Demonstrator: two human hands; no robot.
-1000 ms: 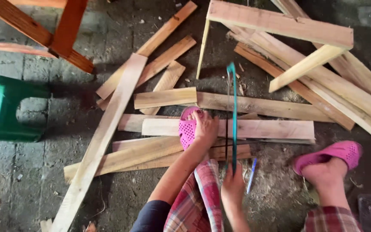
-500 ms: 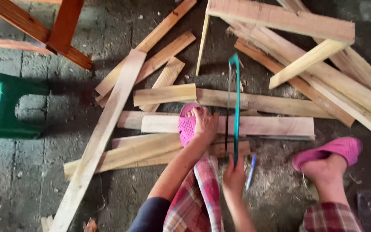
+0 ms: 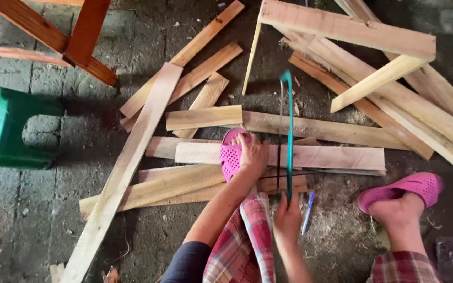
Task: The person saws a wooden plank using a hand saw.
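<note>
Right hand (image 3: 288,216): fingers curled tight round the handle of a saw (image 3: 288,139) with a teal frame, grip fully closed. Saw upright on edge, frame pointing away from the body, crossing a pale plank (image 3: 336,157) that lies flat across the pile. Left hand (image 3: 252,154): palm down, fingers spread and flattened, pressing on the same plank just left of the saw; nothing grasped. Foot in a pink sandal (image 3: 230,157) directly beside that hand, resting on the plank; exact contact between fingers and sandal not discernible. Second pink sandal (image 3: 402,189) off to the right on the floor (image 3: 38,209), well apart from the saw. Blue pen (image 3: 308,212) lying on sawdust just right of the right hand. Loose boards scattered around; green stool (image 3: 6,131) at far left.
</note>
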